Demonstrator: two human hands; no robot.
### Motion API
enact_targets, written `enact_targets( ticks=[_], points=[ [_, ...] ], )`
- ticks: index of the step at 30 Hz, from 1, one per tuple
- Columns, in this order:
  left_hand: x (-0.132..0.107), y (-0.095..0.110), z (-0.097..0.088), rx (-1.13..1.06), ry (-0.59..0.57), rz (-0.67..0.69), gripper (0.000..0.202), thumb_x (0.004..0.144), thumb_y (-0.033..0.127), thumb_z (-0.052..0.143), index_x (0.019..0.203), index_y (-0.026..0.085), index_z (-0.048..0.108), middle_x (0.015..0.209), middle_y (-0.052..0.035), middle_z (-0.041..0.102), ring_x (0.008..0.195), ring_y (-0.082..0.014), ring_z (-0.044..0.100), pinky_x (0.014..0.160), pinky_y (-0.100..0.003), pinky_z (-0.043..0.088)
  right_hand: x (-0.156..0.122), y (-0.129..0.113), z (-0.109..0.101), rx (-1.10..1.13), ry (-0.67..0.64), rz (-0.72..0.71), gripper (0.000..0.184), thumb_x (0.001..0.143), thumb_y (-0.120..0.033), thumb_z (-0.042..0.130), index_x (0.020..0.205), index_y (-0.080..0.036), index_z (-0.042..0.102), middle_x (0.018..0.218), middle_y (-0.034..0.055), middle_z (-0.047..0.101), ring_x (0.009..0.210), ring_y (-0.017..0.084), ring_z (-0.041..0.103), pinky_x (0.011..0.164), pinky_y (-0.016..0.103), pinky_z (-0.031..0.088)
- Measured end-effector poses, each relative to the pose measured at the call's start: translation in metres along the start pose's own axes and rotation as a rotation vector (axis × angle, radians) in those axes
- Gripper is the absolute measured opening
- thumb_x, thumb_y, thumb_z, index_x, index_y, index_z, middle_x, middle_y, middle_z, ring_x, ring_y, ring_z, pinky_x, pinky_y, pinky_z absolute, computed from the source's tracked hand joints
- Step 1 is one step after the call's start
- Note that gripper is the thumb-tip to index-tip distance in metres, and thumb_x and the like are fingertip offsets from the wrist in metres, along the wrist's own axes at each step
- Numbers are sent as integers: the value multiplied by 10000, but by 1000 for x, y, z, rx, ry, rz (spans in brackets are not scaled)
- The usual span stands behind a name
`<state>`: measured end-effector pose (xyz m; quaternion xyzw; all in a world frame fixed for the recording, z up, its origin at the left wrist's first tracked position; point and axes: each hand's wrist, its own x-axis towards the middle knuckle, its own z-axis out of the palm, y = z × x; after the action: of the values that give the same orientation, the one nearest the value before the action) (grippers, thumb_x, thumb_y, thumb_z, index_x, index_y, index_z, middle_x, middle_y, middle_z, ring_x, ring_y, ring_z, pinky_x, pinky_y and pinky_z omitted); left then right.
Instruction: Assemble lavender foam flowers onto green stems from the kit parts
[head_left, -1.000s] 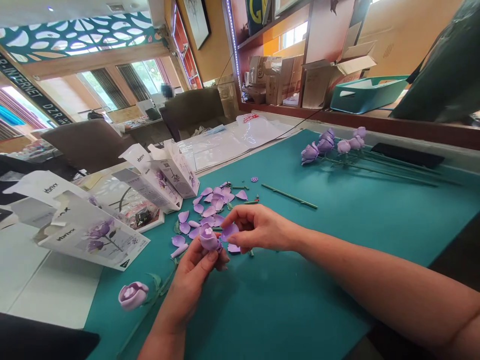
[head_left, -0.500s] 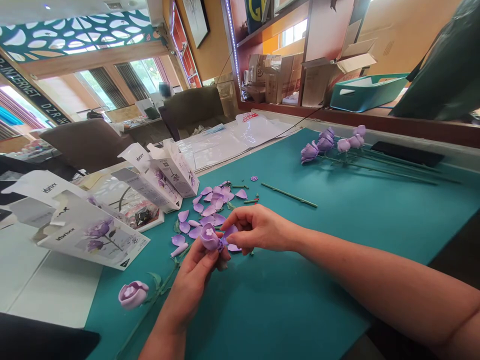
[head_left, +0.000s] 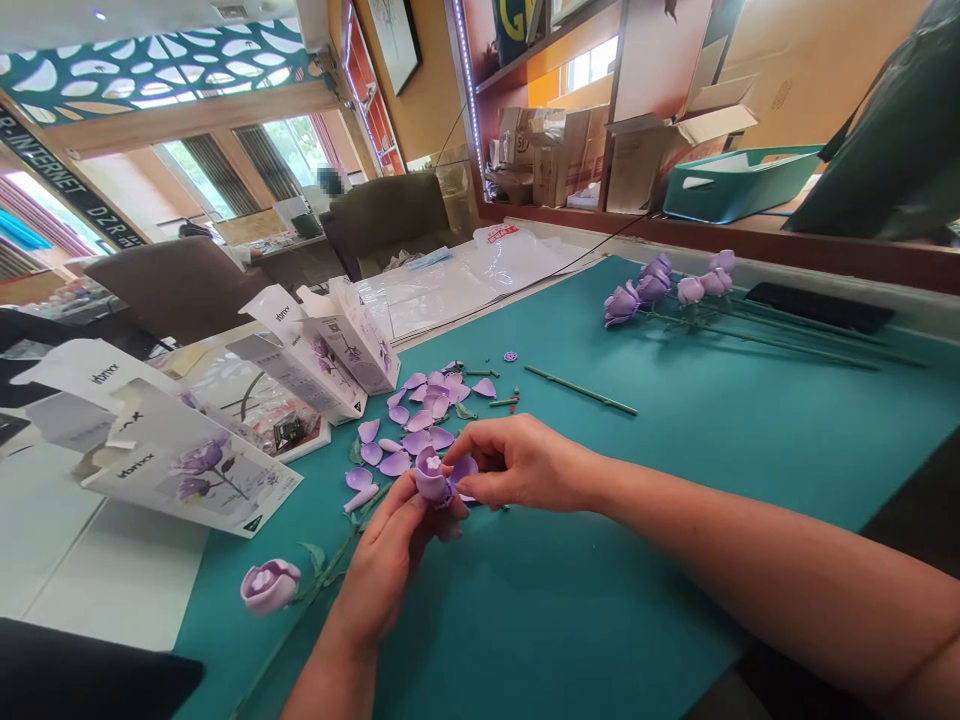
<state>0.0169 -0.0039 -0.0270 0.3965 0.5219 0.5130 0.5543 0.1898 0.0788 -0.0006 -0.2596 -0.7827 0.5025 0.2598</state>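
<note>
My left hand [head_left: 397,545] is closed around the base of a small purple toy flower head [head_left: 433,482], which has a pale star-shaped centre. Against its right side, my right hand [head_left: 514,462] pinches a purple petal [head_left: 463,468] between thumb and fingers. The petal touches the flower head or sits right beside it; the joint is hidden by my fingers. Just beyond my hands lie several loose purple petals [head_left: 420,420] with small green pieces among them. A finished-looking pink flower [head_left: 270,586] on a green stem [head_left: 322,580] lies to the left of my left forearm.
Open white boxes [head_left: 195,475] with flower pictures stand at the left. A green stem piece [head_left: 581,390] and a small purple disc [head_left: 511,356] lie beyond my right hand. Several purple roses [head_left: 652,280] and a black phone-like slab [head_left: 821,305] lie far right on the green mat [head_left: 712,450].
My hands have come closer together, the left one moving slightly right and up with the flower head. The petal in my right hand now sits tight against the flower's side.
</note>
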Motion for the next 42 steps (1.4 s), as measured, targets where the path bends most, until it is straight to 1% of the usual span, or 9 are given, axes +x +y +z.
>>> enact_targets(
  ticks=[7,11,17,26,28,32,34,38,42],
  points=[
    [1,-1,3,13,3,-11,201,853,322,531,977,196,626,761,-19,650,704,-144,538,675,-265,418,0,1,-1,-32,9,-9,152,739,-162,597,878,-191,541,558,-87,531,497,64,494,462,167,358],
    [0,1,6,25,-5,-33,179,854,314,522,939,198,628,755,-14,652,668,-135,525,675,-266,415,1,-1,-3,-11,-21,24,131,760,-202,615,866,-186,539,569,-74,541,507,79,530,474,181,384],
    [-1,2,8,40,-26,-34,185,860,301,492,894,191,636,758,-23,645,696,-145,520,696,-278,411,2,-1,-4,39,-70,47,141,783,-237,629,876,-191,533,598,-60,566,534,98,564,507,207,435],
    [-1,1,11,65,-43,-44,193,857,317,491,889,195,636,755,-23,636,704,-156,521,695,-286,413,2,1,-1,13,-61,70,165,777,-277,649,883,-193,556,587,-68,551,518,88,533,504,201,413],
    [-2,2,12,64,-33,-42,185,846,312,501,882,195,640,757,-22,637,702,-156,523,695,-284,417,2,1,0,-7,-53,76,236,755,-289,674,938,-196,557,609,-70,563,528,87,538,511,202,403],
    [-4,4,15,69,18,-28,182,818,311,526,883,197,652,734,-12,626,676,-155,528,702,-288,426,2,-2,0,-75,-20,62,564,664,-299,759,1156,-220,494,646,-83,559,579,93,535,517,197,370],
    [-5,5,16,80,35,-13,186,807,319,535,885,198,654,729,-12,625,673,-158,531,705,-292,429,2,-4,-1,-107,-20,56,618,652,-313,771,1196,-229,492,653,-81,542,592,93,526,523,199,361],
    [-4,2,15,122,14,7,170,792,331,558,873,211,648,765,-17,642,692,-166,547,720,-301,428,1,-5,1,-163,-21,26,475,677,-346,751,1097,-225,565,648,-75,524,581,84,510,529,202,355],
    [-1,-2,11,161,-13,23,191,789,358,564,886,212,641,763,-27,643,710,-182,561,720,-312,428,0,-2,3,-207,9,-7,380,694,-366,728,1002,-217,564,644,-75,524,568,78,503,501,195,334]
  ],
)
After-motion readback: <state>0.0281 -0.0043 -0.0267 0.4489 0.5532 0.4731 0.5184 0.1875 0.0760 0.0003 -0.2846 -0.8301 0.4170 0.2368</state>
